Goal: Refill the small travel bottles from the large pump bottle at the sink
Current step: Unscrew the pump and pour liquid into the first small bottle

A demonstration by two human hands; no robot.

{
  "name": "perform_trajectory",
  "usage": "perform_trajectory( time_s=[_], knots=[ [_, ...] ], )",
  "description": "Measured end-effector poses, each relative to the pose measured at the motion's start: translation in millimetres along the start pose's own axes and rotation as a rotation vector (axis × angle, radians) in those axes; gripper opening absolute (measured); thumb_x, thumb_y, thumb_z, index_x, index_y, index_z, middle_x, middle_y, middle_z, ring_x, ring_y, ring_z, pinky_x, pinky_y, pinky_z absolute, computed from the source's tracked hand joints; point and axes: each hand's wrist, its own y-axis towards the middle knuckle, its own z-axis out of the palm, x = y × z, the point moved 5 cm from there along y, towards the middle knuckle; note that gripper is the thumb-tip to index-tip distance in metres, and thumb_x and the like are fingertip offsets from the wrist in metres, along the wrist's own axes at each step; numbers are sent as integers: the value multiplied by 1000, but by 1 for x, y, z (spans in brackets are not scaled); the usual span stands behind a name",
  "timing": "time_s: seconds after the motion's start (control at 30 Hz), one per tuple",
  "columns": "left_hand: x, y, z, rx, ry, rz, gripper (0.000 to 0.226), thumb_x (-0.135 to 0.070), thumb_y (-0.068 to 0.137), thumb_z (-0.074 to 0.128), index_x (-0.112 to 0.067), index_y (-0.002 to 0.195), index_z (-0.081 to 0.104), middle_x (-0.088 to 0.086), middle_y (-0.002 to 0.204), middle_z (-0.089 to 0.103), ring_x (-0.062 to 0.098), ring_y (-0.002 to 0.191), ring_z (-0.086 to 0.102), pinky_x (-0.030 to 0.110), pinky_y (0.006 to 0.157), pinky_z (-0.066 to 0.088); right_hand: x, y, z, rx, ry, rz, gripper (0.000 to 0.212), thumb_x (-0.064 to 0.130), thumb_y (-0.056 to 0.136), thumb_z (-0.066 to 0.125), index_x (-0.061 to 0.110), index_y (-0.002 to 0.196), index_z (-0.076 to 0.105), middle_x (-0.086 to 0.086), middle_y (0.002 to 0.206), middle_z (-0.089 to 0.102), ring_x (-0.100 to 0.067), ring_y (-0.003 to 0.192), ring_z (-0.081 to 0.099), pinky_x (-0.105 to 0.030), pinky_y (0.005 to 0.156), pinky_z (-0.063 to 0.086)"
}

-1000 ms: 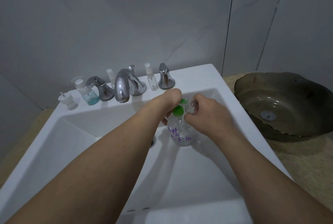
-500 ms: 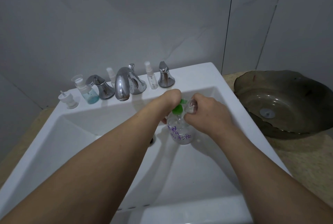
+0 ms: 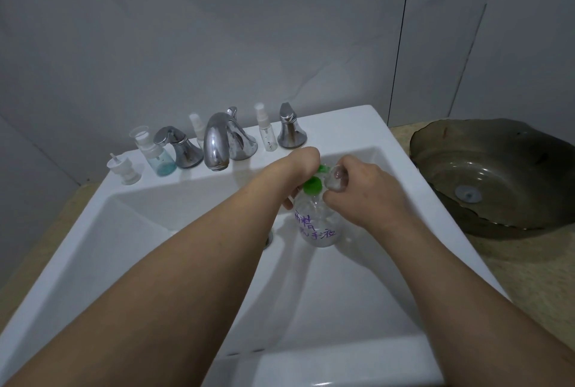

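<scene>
Pump bottle (image 3: 315, 224) upright, green spout (image 3: 312, 185) leftward.

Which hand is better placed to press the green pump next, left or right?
Probably the left hand: it rests over the green pump of the pump bottle. The right hand grips a small clear bottle beside it.

The sink (image 3: 389, 150) is glossy white ceramic. At its 12 o'clock, the faucet (image 3: 216, 144) is shiny metal with dull spots. The pump bottle (image 3: 317, 224) is clear plastic, its pump head (image 3: 312, 186) green plastic. The bowl (image 3: 497, 168) at 3 o'clock looks like dark glass.
</scene>
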Motion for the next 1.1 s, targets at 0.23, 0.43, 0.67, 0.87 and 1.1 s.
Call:
perform_trajectory(
  time_s=[0.23, 0.43, 0.67, 0.87, 1.1],
  knots=[
    [3, 3, 5, -49, -65, -25, 30, -15, 93, 29, -6, 101, 56, 19, 117, 60, 38, 102, 62, 32, 47, 33, -2, 0, 4, 44, -48, 18, 26, 38, 72, 64, 29, 88, 46, 4, 91, 61, -22, 81, 54, -28, 66, 36],
    [3, 3, 5, -47, -53, -28, 32, -15, 94, 28, -5, 106, 55, 20, 119, 58, 39, 104, 60, 33, 47, 33, -2, 1, 4, 42, -43, 12, 28, 38, 71, 65, 29, 89, 47, 3, 93, 63, -24, 85, 59, -29, 67, 40],
    [2, 1, -4, -11, -17, 3, 36, -25, 95, 29, -5, 104, 57, 11, 89, 59, 27, 75, 57, 30, 49, 31, 2, 0, 0, 6, -14, -12, 26, 38, 72, 63, 29, 89, 47, 5, 89, 62, -24, 84, 59, -30, 67, 40],
    [2, -1, -8, 0, 13, 0, 40, -27, 95, 29, -3, 108, 58, 12, 87, 59, 26, 73, 55, 30, 48, 33, 4, -1, -2, 1, 6, -17, 26, 36, 71, 64, 27, 91, 50, 5, 89, 63, -23, 84, 58, -31, 68, 42],
    [0, 1, 0, -6, -5, -22, 40, -22, 95, 27, -2, 112, 57, 18, 108, 61, 34, 87, 61, 32, 48, 32, -1, 1, 1, 13, 2, 9, 26, 37, 70, 64, 27, 88, 48, 5, 89, 62, -23, 83, 57, -30, 67, 39]
  ],
)
